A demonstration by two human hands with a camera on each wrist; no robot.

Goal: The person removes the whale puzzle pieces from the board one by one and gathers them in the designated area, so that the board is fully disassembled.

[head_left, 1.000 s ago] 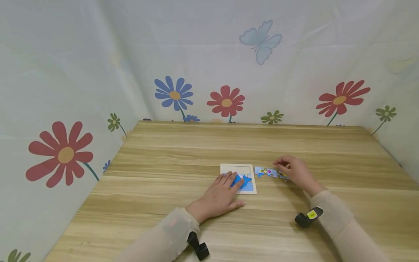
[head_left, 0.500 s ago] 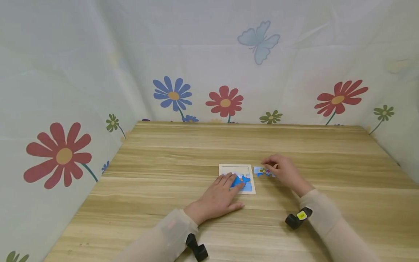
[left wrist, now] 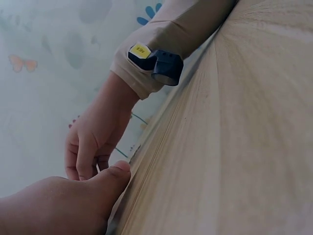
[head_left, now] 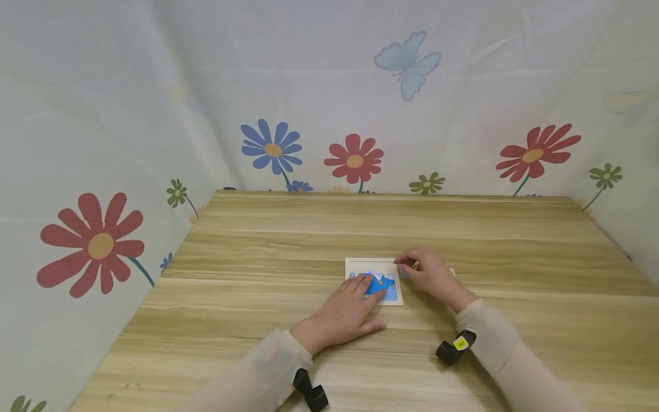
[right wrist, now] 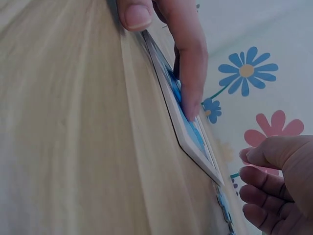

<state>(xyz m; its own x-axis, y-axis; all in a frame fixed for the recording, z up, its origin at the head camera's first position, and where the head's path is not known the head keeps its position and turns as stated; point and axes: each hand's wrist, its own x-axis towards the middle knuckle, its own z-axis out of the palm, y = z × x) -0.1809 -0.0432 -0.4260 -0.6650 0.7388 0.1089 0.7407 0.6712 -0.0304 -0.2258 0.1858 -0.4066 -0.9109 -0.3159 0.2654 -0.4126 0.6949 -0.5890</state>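
We see left hand (head_left: 340,313) laid across blue picture puzzle (head_left: 373,266) on wooden table (head_left: 288,234), fingers outstretched, thumb splayed sideways. Right hand (head_left: 431,276), well apart from left wrist, bends down at puzzle's right edge, fingers curved, thumb near index; we cannot tell whether it pinches anything. Loose pieces (head_left: 452,271) mostly hidden behind it. Beyond: flowered cloth (head_left: 319,97).

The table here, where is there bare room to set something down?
Bare room on the table spans behind the frame, back to the flowered cloth. There's more left of the left sleeve and right of the right sleeve. Crowded: the frame, partly under the left hand, and its right side, with the right hand and puzzle pieces.
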